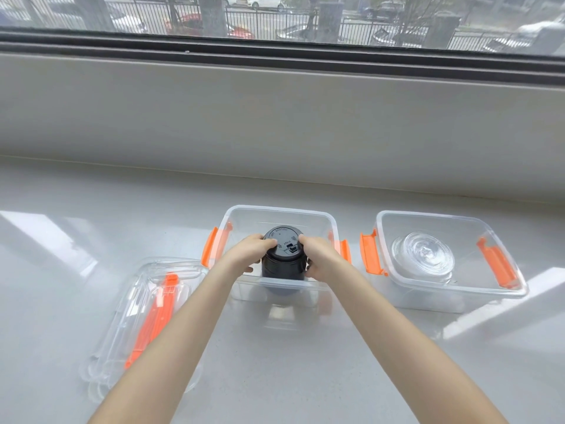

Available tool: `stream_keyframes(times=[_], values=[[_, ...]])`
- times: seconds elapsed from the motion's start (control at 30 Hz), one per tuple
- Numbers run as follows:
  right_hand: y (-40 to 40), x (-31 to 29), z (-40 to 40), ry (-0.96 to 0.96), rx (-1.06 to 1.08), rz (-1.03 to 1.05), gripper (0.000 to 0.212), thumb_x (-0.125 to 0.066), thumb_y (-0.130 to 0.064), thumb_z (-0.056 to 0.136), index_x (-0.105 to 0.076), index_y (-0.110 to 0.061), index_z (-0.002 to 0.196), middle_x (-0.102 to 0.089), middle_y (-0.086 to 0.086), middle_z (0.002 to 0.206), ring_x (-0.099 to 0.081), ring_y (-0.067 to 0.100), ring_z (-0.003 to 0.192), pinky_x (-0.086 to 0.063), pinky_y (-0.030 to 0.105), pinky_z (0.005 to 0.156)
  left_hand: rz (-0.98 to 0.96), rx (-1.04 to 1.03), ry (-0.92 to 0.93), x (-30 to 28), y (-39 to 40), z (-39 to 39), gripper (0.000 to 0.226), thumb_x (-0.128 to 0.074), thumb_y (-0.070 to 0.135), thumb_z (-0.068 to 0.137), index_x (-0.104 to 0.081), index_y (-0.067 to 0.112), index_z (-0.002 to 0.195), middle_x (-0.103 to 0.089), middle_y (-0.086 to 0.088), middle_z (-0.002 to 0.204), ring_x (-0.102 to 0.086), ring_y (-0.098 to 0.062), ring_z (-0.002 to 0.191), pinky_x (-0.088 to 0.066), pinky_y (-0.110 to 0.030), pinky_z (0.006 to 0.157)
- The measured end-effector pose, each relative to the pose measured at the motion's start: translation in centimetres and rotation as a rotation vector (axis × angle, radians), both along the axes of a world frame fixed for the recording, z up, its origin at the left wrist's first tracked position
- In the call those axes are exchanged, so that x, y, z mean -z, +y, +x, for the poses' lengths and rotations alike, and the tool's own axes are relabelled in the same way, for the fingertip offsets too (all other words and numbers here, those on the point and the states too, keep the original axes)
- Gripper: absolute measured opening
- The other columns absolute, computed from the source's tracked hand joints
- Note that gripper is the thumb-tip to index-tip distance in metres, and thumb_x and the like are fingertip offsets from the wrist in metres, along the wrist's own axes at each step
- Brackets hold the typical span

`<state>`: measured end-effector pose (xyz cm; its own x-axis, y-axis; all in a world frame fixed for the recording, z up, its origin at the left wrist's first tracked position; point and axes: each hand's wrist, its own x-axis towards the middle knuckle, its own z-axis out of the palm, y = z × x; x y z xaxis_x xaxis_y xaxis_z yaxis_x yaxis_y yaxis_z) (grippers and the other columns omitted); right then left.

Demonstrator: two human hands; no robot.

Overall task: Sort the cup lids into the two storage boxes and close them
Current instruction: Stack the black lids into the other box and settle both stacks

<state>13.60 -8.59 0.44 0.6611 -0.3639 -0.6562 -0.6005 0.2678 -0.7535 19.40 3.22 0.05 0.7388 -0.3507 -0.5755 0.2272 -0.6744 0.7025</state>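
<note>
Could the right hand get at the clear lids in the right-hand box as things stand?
Probably yes, once the right hand lets go of the black lid stack: the right box is open-topped, and nothing covers the clear lids.

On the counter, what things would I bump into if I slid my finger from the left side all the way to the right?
Stacked clear box lids → left hand → stack of black cup lids inside the middle box → right hand → right box with clear cup lids.

A pale glossy counter (91,228) runs beneath a window (275,13) showing parked cars (266,1).
</note>
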Motion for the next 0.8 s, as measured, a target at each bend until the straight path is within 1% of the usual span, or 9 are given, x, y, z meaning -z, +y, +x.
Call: stream_keyframes(times=[0.1,0.17,0.23,0.27,0.33,0.43,0.63,0.73,0.8], values=[[-0.2,-1.2,-0.7,-0.004,-0.105,-0.179,0.029,-0.036,-0.024,0.094,-0.050,-0.009,0.115,-0.044,0.001,0.080,-0.041,0.020,0.084,-0.043,0.035,0.089,0.008,-0.017,-0.015,-0.5,0.3,-0.3,0.040,-0.042,0.039,0.089,-0.047,0.021,0.124,-0.048,0.000,0.130,-0.046,-0.022,0.113,-0.038,-0.034,0.087],[-0.6,-2.4,-1.3,-0.052,-0.171,-0.264,0.039,-0.036,-0.030,0.094,-0.044,-0.006,0.123,-0.046,0.001,0.082,-0.044,0.021,0.083,-0.043,0.028,0.067,0.010,-0.042,-0.060,-1.0,0.3,-0.4,0.050,-0.042,0.039,0.089,-0.038,0.017,0.134,-0.041,-0.003,0.141,-0.043,-0.023,0.124,-0.037,-0.033,0.091],[-1.4,-3.4,-2.0,-0.157,-0.200,-0.320,0.047,-0.038,-0.031,0.094,-0.044,0.002,0.127,-0.059,0.012,0.100,-0.053,0.031,0.096,-0.046,0.034,0.070,-0.001,-0.068,-0.148,-1.7,0.1,-0.7,0.056,-0.044,0.036,0.090,-0.032,0.012,0.139,-0.036,-0.006,0.148,-0.037,-0.024,0.132,-0.034,-0.034,0.101],[-2.0,-4.0,-2.5,-0.227,-0.188,-0.340,0.047,-0.039,-0.029,0.094,-0.045,0.006,0.125,-0.060,0.019,0.114,-0.054,0.037,0.109,-0.048,0.044,0.086,-0.015,-0.082,-0.221,-2.2,-0.2,-1.1,0.056,-0.045,0.033,0.089,-0.033,0.010,0.139,-0.036,-0.008,0.148,-0.036,-0.023,0.133,-0.032,-0.033,0.104],[-3.6,-5.2,-3.7,-0.355,-0.147,-0.353,0.036,-0.042,-0.024,0.094,-0.054,0.001,0.116,-0.057,0.023,0.124,-0.052,0.036,0.118,-0.041,0.046,0.103,-0.062,-0.109,-0.409,-3.7,-1.4,-2.3,0.048,-0.046,0.027,0.089,-0.041,0.009,0.134,-0.045,-0.012,0.141,-0.043,-0.023,0.128,-0.033,-0.031,0.103],[-7.3,-6.7,-6.0,-0.477,-0.081,-0.387,0.020,-0.043,-0.018,0.093,-0.061,-0.011,0.102,-0.064,0.017,0.108,-0.061,0.027,0.100,-0.047,0.035,0.088,-0.222,-0.140,-0.603,-6.0,-4.5,-4.6,0.034,-0.049,0.019,0.087,-0.057,0.010,0.119,-0.062,-0.009,0.123,-0.055,-0.018,0.112,-0.039,-0.026,0.095],[-16.4,-7.2,-10.2,-0.468,0.074,-0.456,0.020,-0.044,-0.007,0.091,-0.064,-0.008,0.095,-0.065,0.011,0.090,-0.064,0.021,0.081,-0.050,0.029,0.077,-0.479,-0.021,-0.242,-6.9,-13.4,-9.2,0.016,-0.050,0.013,0.086,-0.065,0.017,0.091,-0.064,-0.007,0.094,-0.060,-0.021,0.093,-0.045,-0.033,0.088],[-20.2,-5.7,-11.7,-0.358,0.165,-0.440,0.022,-0.044,-0.007,0.092,-0.063,0.001,0.101,-0.064,0.016,0.095,-0.063,0.021,0.082,-0.051,0.029,0.076,-0.417,0.034,-0.144,-5.3,-17.7,-10.6,0.025,-0.048,0.012,0.087,-0.061,0.010,0.108,-0.057,-0.005,0.101,-0.051,-0.018,0.093,-0.044,-0.027,0.081],[-22.0,-4.3,-12.3,-0.253,0.201,-0.425,0.028,-0.045,-0.009,0.091,-0.059,0.008,0.109,-0.064,0.022,0.101,-0.060,0.029,0.088,-0.049,0.037,0.088,-0.333,0.056,-0.090,-3.9,-20.2,-11.2,0.034,-0.047,0.017,0.087,-0.052,0.012,0.120,-0.052,-0.005,0.119,-0.048,-0.019,0.107,-0.040,-0.026,0.079]])
